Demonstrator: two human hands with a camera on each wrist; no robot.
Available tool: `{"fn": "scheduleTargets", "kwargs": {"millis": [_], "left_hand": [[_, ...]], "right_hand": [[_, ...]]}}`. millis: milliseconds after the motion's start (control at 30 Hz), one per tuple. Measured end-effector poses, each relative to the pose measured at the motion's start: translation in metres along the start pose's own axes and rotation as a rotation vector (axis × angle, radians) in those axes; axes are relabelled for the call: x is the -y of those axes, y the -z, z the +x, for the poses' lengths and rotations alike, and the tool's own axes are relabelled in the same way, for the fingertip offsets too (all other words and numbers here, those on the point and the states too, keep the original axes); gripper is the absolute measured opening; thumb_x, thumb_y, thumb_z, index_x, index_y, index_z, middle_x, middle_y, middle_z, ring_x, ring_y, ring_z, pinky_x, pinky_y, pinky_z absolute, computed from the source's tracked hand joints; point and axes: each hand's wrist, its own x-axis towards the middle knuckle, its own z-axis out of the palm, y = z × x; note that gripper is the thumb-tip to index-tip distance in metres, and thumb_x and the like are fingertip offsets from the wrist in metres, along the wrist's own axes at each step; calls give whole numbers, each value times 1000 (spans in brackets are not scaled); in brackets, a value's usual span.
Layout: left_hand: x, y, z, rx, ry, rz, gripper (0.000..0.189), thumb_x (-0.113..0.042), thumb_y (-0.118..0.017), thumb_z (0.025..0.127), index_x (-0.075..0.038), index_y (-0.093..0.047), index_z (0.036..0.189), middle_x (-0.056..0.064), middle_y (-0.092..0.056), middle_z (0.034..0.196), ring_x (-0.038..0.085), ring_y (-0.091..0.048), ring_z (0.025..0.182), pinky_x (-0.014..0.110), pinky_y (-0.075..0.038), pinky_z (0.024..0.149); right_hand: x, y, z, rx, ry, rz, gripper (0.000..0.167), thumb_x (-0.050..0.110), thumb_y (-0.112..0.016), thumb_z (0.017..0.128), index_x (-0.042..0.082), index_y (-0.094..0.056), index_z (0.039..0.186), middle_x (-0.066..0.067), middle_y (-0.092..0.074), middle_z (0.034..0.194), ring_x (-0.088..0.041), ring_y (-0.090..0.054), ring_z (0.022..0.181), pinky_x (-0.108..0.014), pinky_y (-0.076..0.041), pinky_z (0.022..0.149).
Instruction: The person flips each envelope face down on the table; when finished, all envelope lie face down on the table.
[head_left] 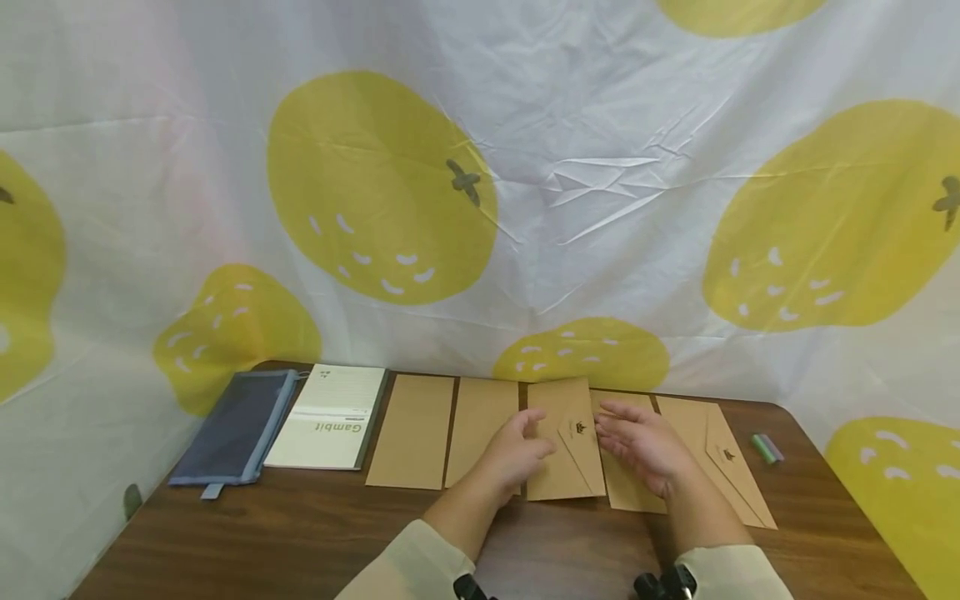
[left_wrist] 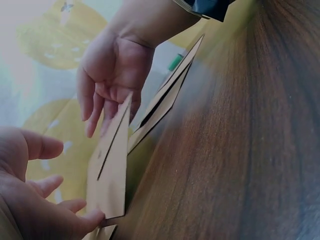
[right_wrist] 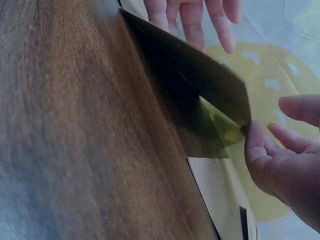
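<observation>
A brown paper envelope [head_left: 564, 454] with a pointed flap and a small crown print lies between the two hands. In the right wrist view this envelope [right_wrist: 200, 62] is tilted, its right side raised off the table and its shaded underside showing. My right hand [head_left: 641, 442] is at its right edge, fingers extended, a fingertip touching that edge. My left hand [head_left: 513, 450] is over its left side with fingers spread and thumb apart, gripping nothing; whether it touches the envelope I cannot tell. A plain envelope [head_left: 630, 492] lies partly under the right hand.
More envelopes lie in the row: two plain ones [head_left: 411, 433] to the left, a flapped one [head_left: 720, 442] at the right. Farther left are a white notepad [head_left: 330, 417] and a blue zip pouch [head_left: 232, 425]. Green and purple small sticks [head_left: 767, 448] lie right. A patterned curtain [head_left: 585, 250] hangs behind.
</observation>
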Motion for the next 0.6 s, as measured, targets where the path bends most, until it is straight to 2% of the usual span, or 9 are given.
{"fn": "scheduleTargets", "kwargs": {"millis": [167,367,500,600], "left_hand": [[2,-3,0,29,-22,14,65,-14,-74,92,-9,-54,154,24,-46,165,45,-43,153,59,-47,119],[3,-6,-2,94,-49,24,66,-27,-79,94,-14,-56,153,18,-47,166,44,-41,155,64,-39,124],[2,-7,-2,133,-55,16,67,-28,-82,92,-16,-58,153,18,-51,162,39,-53,143,60,-52,113],[1,-8,-3,159,-54,22,68,-33,-82,93,-16,-56,154,17,-52,161,34,-57,138,55,-58,105]], "right_hand": [[2,-5,0,10,12,-26,65,9,-58,108,-5,-31,165,-30,-33,170,-13,-56,135,-15,-54,100],[7,-11,-1,25,9,-21,65,13,-59,108,6,-33,167,-23,-31,169,-13,-46,137,-15,-51,98],[11,-16,-3,43,11,17,66,17,-59,109,10,-31,169,-22,-31,167,-13,-51,134,-18,-53,100],[12,-20,-5,66,14,42,69,22,-60,110,12,-28,170,-23,-29,167,-11,-55,130,-19,-54,102]]}}
